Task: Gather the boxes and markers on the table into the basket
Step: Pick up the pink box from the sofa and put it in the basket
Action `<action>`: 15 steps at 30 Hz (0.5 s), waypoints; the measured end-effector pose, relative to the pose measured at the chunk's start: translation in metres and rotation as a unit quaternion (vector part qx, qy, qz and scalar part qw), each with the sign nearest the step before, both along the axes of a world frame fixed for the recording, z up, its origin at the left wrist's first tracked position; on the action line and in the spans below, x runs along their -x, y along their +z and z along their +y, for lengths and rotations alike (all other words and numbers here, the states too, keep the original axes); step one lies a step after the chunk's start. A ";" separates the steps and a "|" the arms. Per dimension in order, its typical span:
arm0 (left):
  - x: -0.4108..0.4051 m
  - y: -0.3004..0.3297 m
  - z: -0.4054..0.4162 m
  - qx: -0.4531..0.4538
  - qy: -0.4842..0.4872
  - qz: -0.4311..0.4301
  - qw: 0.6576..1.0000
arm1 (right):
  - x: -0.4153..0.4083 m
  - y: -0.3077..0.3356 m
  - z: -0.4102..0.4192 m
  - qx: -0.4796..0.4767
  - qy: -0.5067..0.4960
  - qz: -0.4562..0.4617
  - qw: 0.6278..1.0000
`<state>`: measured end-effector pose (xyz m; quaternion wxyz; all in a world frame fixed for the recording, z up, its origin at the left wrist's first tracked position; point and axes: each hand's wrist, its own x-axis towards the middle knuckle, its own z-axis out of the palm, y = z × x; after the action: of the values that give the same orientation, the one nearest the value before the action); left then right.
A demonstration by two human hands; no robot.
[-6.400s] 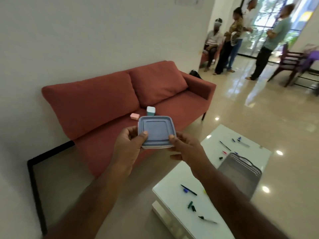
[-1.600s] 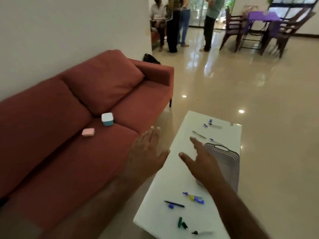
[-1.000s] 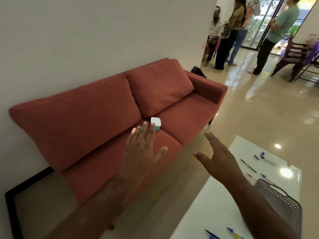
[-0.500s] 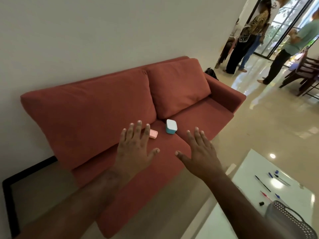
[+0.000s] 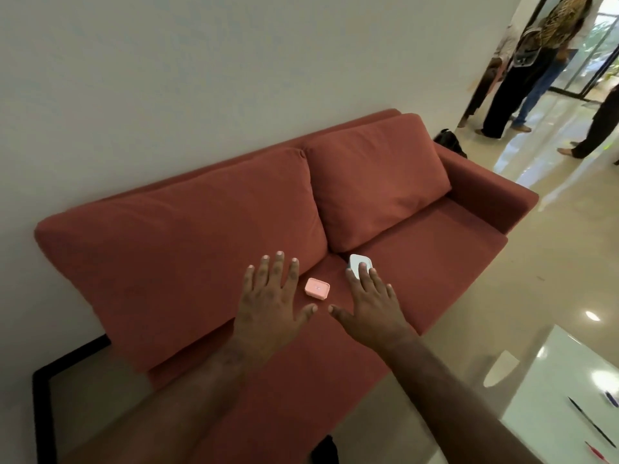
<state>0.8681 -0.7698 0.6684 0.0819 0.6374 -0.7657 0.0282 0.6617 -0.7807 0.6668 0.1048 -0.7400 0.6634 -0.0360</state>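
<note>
Two small boxes lie on the seat of the red sofa (image 5: 418,256). A flat pink box (image 5: 317,288) sits between my hands. A white-lidded box (image 5: 359,261) lies just beyond it, partly covered by the fingertips of my right hand (image 5: 370,306). My left hand (image 5: 269,303) hovers to the left of the pink box, fingers spread, holding nothing. Both hands are open, palms down. At the lower right, a corner of the white table (image 5: 556,370) shows a black marker (image 5: 589,425), a red one (image 5: 598,455) and a blue one (image 5: 611,398). The basket is out of view.
Two back cushions lean against the white wall. A black frame (image 5: 42,390) stands on the floor left of the sofa. Several people (image 5: 522,68) stand on the glossy floor at the top right. A dark bag (image 5: 449,144) sits behind the sofa's arm.
Both hands have reached further over the sofa seat. My right fingertips now cover part of the white-lidded box, and the view has turned away from the table and basket.
</note>
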 end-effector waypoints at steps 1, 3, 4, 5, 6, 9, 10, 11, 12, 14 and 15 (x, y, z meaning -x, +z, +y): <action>0.005 -0.008 -0.016 -0.008 0.007 -0.005 1.000 | 0.003 -0.011 -0.020 -0.012 0.006 0.000 1.000; 0.016 -0.029 -0.048 -0.024 0.016 -0.013 0.999 | 0.011 -0.039 -0.057 -0.036 0.018 0.001 0.999; 0.020 -0.040 -0.063 -0.038 0.018 -0.017 0.999 | 0.014 -0.053 -0.074 -0.044 0.027 0.003 0.999; 0.024 -0.049 -0.076 -0.046 0.017 -0.021 0.999 | 0.016 -0.066 -0.089 -0.047 0.034 0.007 0.998; 0.028 -0.062 -0.090 -0.053 0.017 -0.026 0.998 | 0.018 -0.081 -0.105 -0.051 0.038 0.009 0.998; 0.037 -0.098 -0.126 -0.083 0.025 -0.038 0.996 | 0.023 -0.129 -0.150 -0.076 0.045 0.006 0.996; 0.040 -0.110 -0.136 -0.093 0.027 -0.040 0.995 | 0.024 -0.145 -0.163 -0.088 0.045 0.008 0.995; 0.042 -0.124 -0.147 -0.104 0.028 -0.042 0.993 | 0.025 -0.163 -0.176 -0.102 0.045 0.007 0.994; 0.044 -0.139 -0.156 -0.112 0.028 -0.044 0.992 | 0.025 -0.181 -0.188 -0.114 0.045 0.008 0.992; 0.046 -0.167 -0.173 -0.126 0.028 -0.051 0.990 | 0.024 -0.219 -0.209 -0.133 0.051 0.015 0.990; 0.046 -0.179 -0.179 -0.133 0.028 -0.056 0.989 | 0.022 -0.235 -0.217 -0.146 0.056 0.020 0.987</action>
<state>0.8222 -0.9485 0.4895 -0.0472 0.6614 -0.7477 -0.0359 0.6392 -0.9978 0.4320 0.2005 -0.7537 0.6206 0.0817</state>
